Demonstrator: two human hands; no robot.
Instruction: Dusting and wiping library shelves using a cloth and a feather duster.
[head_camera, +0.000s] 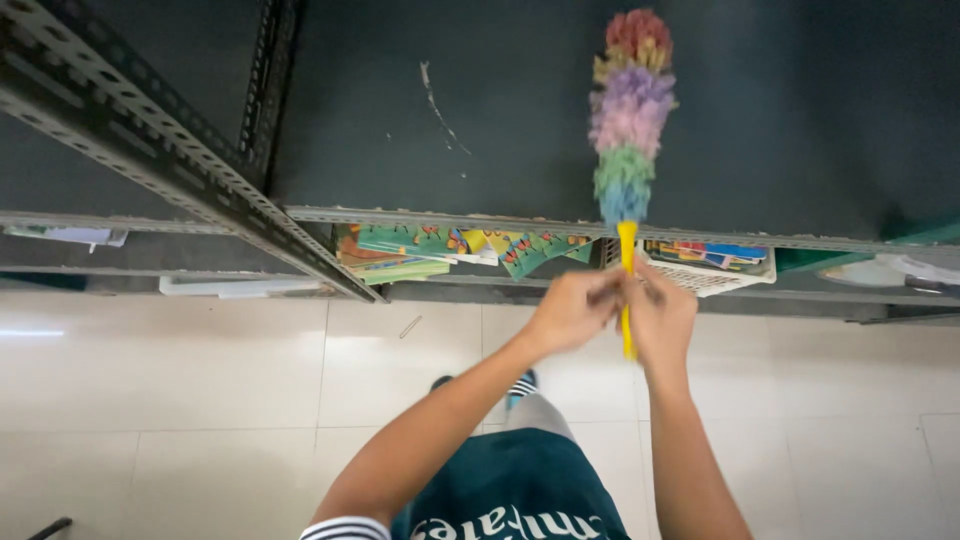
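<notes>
A: What are the hands doing?

B: Both meet on the yellow handle (627, 290) of a rainbow feather duster (630, 115). The left hand (572, 310) has its grip closed around the handle from the left side, and the right hand (658, 318) has its grip closed on it from the right, the two hands touching each other. They are a little blurred.

A: Where is the duster, taking the dark shelf top as the landmark?

B: Its fluffy head lies over the dark shelf top (800, 120), pointing away from the person. The handle crosses the shelf's front metal edge (450, 217) and hangs out over the pale tiled floor (200, 380).

A: What sits below that shelf top?

B: Just under its front edge, a stack of colourful picture books (450, 250) lies to the left of the handle, and a white basket (715, 275) with more books sits to the right. A perforated metal upright (150, 150) runs diagonally off the shelf top's left side.

A: Anything nearer the person?

B: A dark green apron (510, 490) shows below the hands.
</notes>
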